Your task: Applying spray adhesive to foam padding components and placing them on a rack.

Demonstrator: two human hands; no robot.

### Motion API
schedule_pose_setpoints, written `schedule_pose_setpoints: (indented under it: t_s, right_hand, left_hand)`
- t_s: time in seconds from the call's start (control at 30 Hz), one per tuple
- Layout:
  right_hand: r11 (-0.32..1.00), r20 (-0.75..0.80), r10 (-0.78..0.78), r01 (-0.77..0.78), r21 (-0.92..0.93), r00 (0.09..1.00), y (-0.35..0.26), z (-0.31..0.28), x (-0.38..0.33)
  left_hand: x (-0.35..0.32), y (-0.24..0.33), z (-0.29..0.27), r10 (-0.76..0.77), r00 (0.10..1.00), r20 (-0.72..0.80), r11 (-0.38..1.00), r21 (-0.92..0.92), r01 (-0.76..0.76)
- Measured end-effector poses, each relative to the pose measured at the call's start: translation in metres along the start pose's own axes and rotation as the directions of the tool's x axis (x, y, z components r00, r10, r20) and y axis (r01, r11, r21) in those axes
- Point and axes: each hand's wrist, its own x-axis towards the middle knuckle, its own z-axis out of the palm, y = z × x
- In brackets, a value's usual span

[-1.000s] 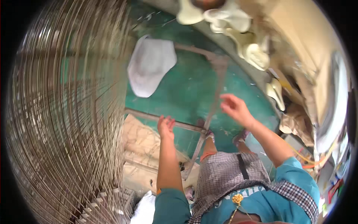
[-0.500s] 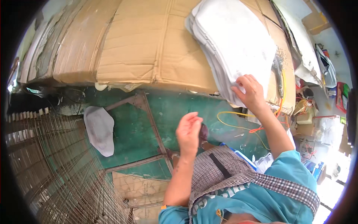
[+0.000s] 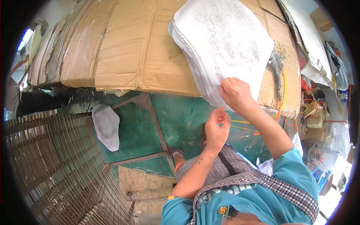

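A thick stack of white, rounded, sole-like sheets [image 3: 228,41] lies on the cardboard-covered table, its top sheet speckled grey. My right hand [image 3: 236,93] rests on the stack's near end, fingers curled in and closed against the top sheet. Whether they pinch an edge is hidden. Just below the near tip, my left hand [image 3: 218,129] hovers in the air with loosely bent fingers, thumb apart, and nothing visible in it. Right of the stack lies a grey air-gun-like tool [image 3: 276,71] on a hose.
Brown cardboard [image 3: 123,48] covers the table. A yellow hose [image 3: 285,90] hangs over its near right edge. At left stands a wire rack [image 3: 71,161], with a single greyish sheet [image 3: 106,127] on its edge. Below is a green floor [image 3: 180,120] with a metal frame [image 3: 155,123].
My left hand has moved up and right, closer to the stack. My right hand has shifted left along the near end, its fingers curling in more. Grey specks now show on the top sheet.
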Motion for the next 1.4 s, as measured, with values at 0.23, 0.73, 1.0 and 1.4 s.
schedule_pose_setpoints:
  t_s: [0.23, 0.73, 1.0, 1.4]
  right_hand:
    - [0.998, -0.001, -0.059, 0.059, 0.014, 0.998, 0.000, -0.003, 0.003]
    - [0.999, 0.028, -0.041, 0.041, -0.010, 0.999, 0.009, 0.006, 0.015]
    - [0.824, 0.259, -0.056, -0.102, 0.558, 0.964, -0.024, -0.043, 0.016]
    - [0.790, 0.136, 0.613, -0.610, -0.068, 0.779, 0.171, -0.037, 0.103]
  left_hand:
    - [0.005, -0.003, 0.014, 0.074, 0.981, -0.180, 0.997, 0.008, -0.074]
    - [0.011, 0.007, 0.028, 0.095, 0.961, -0.261, 0.996, 0.024, -0.092]
    - [-0.003, 0.001, 0.008, 0.152, 0.936, -0.318, 0.982, -0.057, -0.179]
    - [-0.059, 0.009, -0.095, -0.266, 0.945, -0.189, 0.689, -0.723, 0.049]
